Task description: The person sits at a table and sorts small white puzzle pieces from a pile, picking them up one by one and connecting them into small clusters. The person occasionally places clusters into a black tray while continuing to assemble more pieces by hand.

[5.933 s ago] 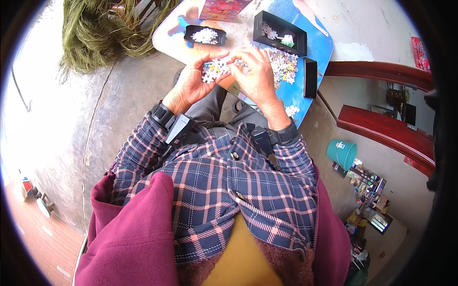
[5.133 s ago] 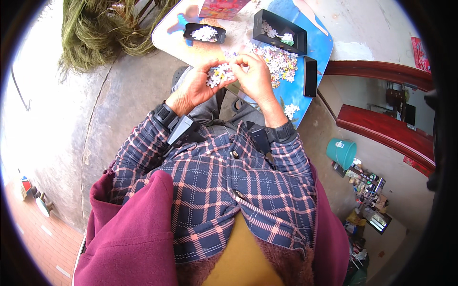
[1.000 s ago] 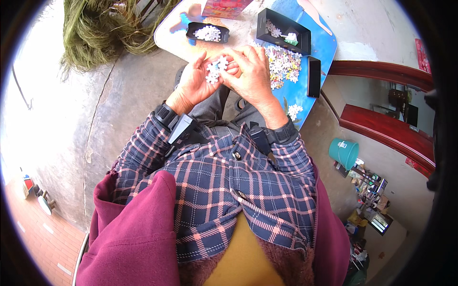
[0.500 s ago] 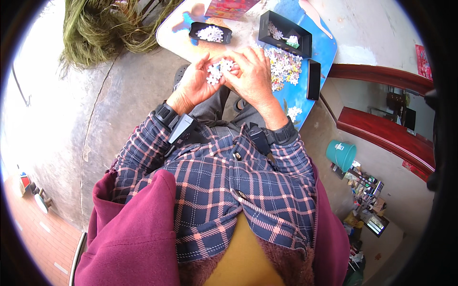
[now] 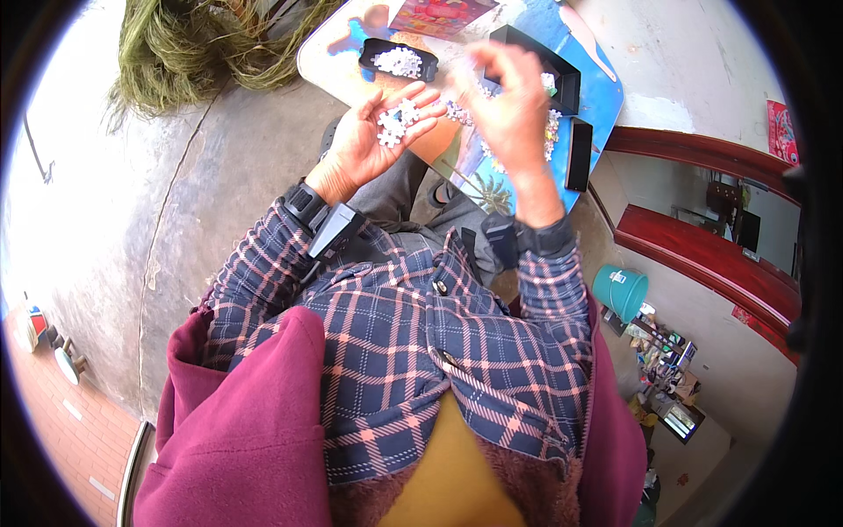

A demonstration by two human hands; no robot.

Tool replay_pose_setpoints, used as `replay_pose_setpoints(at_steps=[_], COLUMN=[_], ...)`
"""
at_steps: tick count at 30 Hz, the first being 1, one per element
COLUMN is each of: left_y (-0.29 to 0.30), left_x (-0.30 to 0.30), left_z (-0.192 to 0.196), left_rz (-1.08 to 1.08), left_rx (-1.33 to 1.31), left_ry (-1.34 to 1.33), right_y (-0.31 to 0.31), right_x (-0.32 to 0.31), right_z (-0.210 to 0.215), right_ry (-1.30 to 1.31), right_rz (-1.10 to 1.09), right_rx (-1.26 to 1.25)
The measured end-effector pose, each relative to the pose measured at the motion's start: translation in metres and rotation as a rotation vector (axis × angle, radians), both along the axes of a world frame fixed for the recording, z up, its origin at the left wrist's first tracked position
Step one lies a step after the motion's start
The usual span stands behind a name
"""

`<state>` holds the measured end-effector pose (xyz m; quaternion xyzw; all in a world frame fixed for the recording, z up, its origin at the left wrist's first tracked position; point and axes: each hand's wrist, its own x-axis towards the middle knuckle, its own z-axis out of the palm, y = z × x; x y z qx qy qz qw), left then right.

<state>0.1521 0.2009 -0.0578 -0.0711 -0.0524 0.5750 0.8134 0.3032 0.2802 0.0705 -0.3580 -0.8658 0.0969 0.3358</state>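
My left hand (image 5: 355,155) is palm up with its fingers stretched out, and a small heap of white jigsaw puzzle pieces (image 5: 392,128) rests on it. My right hand (image 5: 514,110) is raised over the table, smeared by motion; whether anything is between its fingers cannot be made out. Beyond my left hand, a small black tray (image 5: 369,54) holds more white puzzle pieces. Loose multicoloured puzzle pieces (image 5: 552,133) lie on the table, partly hidden behind my right hand. Behind that hand stands a black open box (image 5: 570,91) with something pale green inside.
The table (image 5: 606,88) has a printed beach picture. On it are a long black box part (image 5: 578,155) and a pink printed box (image 5: 439,16). Green fibre strands (image 5: 176,61) hang at the far left. A teal bucket (image 5: 620,292) stands on the right beside clutter.
My right hand has left the pieces in my left palm and moved right, above the table. My left hand has opened flatter, with the pieces still on it.
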Motion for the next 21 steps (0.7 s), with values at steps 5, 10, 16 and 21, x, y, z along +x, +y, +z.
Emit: replay_pose_setpoints(at_steps=[5, 10, 16, 21], left_y=[0.000, 0.000, 0.000, 0.000], left_x=[-0.001, 0.000, -0.002, 0.001], left_z=[0.012, 0.015, 0.001, -0.013], left_rz=[0.025, 0.020, 0.010, -0.089], left_rx=[-0.021, -0.008, 0.037, 0.089], left_ry=[0.051, 0.025, -0.052, -0.047], right_y=[0.058, 0.070, 0.007, -0.026], right_x=[-0.028, -0.034, -0.009, 0.005], right_z=[0.054, 0.053, -0.002, -0.030], right_ry=[0.135, 0.063, -0.047, -0.186], right_rz=[-0.141, -0.142, 0.079, 0.166], right_rx=[0.281, 0.343, 0.081, -0.066])
